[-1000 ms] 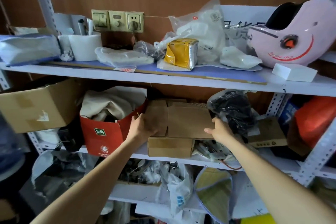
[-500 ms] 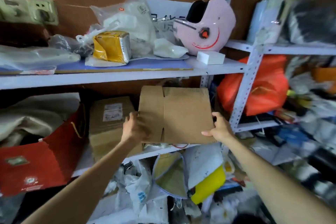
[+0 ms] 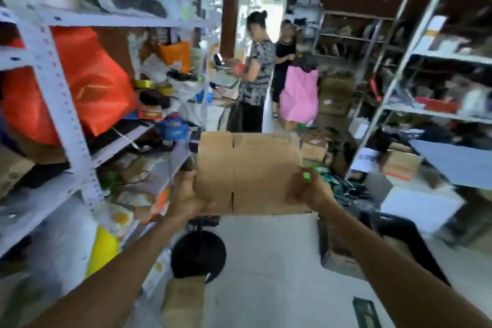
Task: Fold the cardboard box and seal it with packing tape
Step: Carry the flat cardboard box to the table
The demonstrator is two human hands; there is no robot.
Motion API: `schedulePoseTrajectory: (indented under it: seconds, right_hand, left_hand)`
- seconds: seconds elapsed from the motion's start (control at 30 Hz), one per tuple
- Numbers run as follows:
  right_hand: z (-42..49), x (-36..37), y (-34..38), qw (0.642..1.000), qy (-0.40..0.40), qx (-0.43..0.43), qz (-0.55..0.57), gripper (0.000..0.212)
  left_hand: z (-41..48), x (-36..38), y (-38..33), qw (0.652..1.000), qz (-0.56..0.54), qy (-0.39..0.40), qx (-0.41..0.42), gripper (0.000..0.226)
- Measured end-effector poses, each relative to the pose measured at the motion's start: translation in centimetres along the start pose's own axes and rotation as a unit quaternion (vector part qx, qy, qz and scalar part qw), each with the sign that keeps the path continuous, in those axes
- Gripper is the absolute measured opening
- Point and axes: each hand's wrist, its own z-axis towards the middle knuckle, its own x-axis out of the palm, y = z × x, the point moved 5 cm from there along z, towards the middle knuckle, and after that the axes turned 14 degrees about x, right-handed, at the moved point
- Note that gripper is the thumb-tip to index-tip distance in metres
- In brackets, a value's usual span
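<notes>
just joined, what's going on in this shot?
A person holds a flattened brown cardboard box out in front, left hand gripping its left edge and right hand gripping its right edge. The box is not yet folded open, and no tape shows on it. They stand in an aisle with white metal shelving beside them. Further down the aisle are a person in a patterned top and another in black.

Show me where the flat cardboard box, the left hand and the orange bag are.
flat cardboard box [image 3: 262,170]: head view, middle of its wide panel.
left hand [image 3: 186,196]: head view, middle of the hand.
orange bag [image 3: 90,82]: head view, its front face.
</notes>
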Motion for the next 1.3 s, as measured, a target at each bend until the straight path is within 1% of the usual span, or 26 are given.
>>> schedulePoseTrajectory:
  seconds: [0.07, 0.13, 0.2, 0.27, 0.4, 0.5, 0.57, 0.63, 0.73, 0.83, 0.9, 1.0, 1.13, 1.23, 1.3]
  right_hand:
    - [0.7, -5.7, -5.3, 0.997, -0.074, 0.024, -0.026, 0.064]
    - [1.0, -11.2, -10.6, 0.990, -0.127, 0.060, -0.024, 0.063]
    - [0.9, -15.8, -15.4, 0.982, -0.159, 0.101, -0.011, 0.063]
    - [0.3, -20.4, -20.1, 0.972, -0.189, 0.140, 0.008, 0.063]
    - [-0.8, -28.1, -27.3, 0.950, -0.239, 0.199, 0.024, 0.063]
    - [0.2, -31.9, -31.3, 0.936, -0.273, 0.222, 0.026, 0.065]
    - [1.7, -33.8, -33.8, 0.921, -0.295, 0.251, 0.039, 0.066]
    - [3.8, -35.3, -35.7, 0.910, -0.307, 0.274, 0.053, 0.069]
    - [8.3, -37.5, -37.7, 0.908, -0.312, 0.274, 0.050, 0.065]
    - [13.1, -40.3, -39.5, 0.893, -0.339, 0.293, 0.036, 0.065]
    - [16.0, -42.5, -40.7, 0.884, -0.346, 0.311, 0.028, 0.067]
    - [19.2, -45.8, -42.7, 0.867, -0.358, 0.342, 0.048, 0.061]
    - [23.0, -50.9, -46.4, 0.851, -0.372, 0.366, 0.059, 0.057]
    - [24.8, -54.6, -50.3, 0.840, -0.375, 0.384, 0.083, 0.065]
    - [25.9, -57.5, -53.9, 0.831, -0.377, 0.399, 0.095, 0.071]
  left_hand:
    - [1.4, 8.0, -4.3, 0.993, -0.044, 0.089, 0.059, 0.074]
    - [2.7, 16.2, -7.7, 0.983, -0.086, 0.144, 0.081, 0.076]
    - [3.6, 22.7, -10.2, 0.971, -0.086, 0.194, 0.105, 0.079]
    - [3.7, 29.7, -13.3, 0.958, -0.089, 0.249, 0.112, 0.079]
    - [3.0, 41.7, -19.1, 0.928, -0.132, 0.320, 0.138, 0.082]
    - [2.8, 48.5, -21.2, 0.915, -0.141, 0.350, 0.141, 0.092]
    - [3.3, 53.1, -22.1, 0.907, -0.131, 0.371, 0.151, 0.094]
    - [4.5, 57.0, -23.1, 0.902, -0.124, 0.385, 0.152, 0.093]
    - [7.6, 63.1, -24.2, 0.892, -0.131, 0.409, 0.138, 0.091]
    - [11.2, 69.4, -26.0, 0.882, -0.138, 0.427, 0.143, 0.089]
    - [13.5, 73.7, -27.8, 0.874, -0.132, 0.444, 0.145, 0.089]
    - [15.9, 80.1, -30.3, 0.859, -0.136, 0.476, 0.131, 0.090]
    - [17.6, 89.0, -34.3, 0.840, -0.121, 0.508, 0.150, 0.087]
    - [16.8, 95.9, -36.9, 0.822, -0.104, 0.537, 0.160, 0.083]
    - [15.6, 101.4, -39.1, 0.810, -0.095, 0.555, 0.166, 0.085]
